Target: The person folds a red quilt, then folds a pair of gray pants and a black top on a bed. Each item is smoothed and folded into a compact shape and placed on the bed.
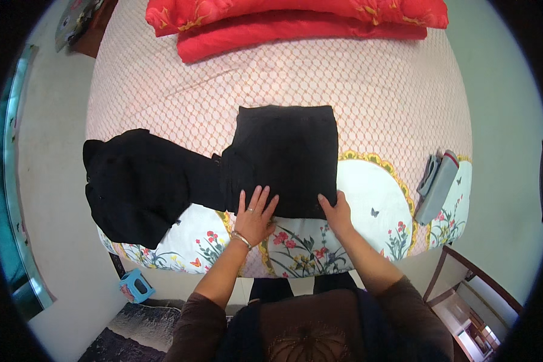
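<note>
A folded black garment (289, 149) lies on the patterned bedspread (289, 72) in front of me. My left hand (254, 219), with a ring and a bracelet, rests flat on its lower left edge, fingers spread. At the lower right corner is my right hand (337, 212), its thumb on top of the cloth and the fingers at the side edge; whether they pinch it is unclear. A bunched black garment (135, 188) lies to the left, its narrow part reaching the folded cloth. Where one piece ends and the other begins is hard to tell.
Folded red bedding (298, 27) lies across the far side of the bed. A rolled grey cloth (439, 188) with a red stripe sits near the right edge. A blue plastic stool (137, 286) stands on the floor at lower left, and a dark wooden frame (479, 280) at lower right.
</note>
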`<state>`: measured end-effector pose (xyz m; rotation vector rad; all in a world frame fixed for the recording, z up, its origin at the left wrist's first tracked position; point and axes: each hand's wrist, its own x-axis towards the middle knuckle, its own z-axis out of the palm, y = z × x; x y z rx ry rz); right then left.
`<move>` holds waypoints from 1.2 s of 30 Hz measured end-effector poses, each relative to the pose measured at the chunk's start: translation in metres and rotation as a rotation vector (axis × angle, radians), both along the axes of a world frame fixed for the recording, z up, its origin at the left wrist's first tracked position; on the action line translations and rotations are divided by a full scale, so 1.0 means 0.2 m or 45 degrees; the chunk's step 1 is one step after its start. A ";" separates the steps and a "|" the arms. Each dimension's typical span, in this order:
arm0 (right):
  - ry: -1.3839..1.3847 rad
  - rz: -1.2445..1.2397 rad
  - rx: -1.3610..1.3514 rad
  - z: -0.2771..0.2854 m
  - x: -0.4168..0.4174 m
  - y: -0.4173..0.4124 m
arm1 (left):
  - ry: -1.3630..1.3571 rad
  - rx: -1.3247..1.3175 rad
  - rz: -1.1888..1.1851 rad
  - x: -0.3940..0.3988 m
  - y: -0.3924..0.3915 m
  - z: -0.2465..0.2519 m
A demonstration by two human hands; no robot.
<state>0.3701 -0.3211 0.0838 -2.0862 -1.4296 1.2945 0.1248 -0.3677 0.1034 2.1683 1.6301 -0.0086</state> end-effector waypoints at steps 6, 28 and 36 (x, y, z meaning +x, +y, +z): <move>0.603 -0.219 -0.429 -0.04 0.12 0.05 | 0.128 0.234 0.109 -0.10 0.04 -0.05; 1.554 -0.958 -1.112 0.20 0.33 0.23 | -0.193 0.459 0.147 -0.14 0.50 0.29; 0.256 -0.358 0.243 0.09 0.20 0.25 | -0.150 0.659 0.502 0.12 0.47 0.19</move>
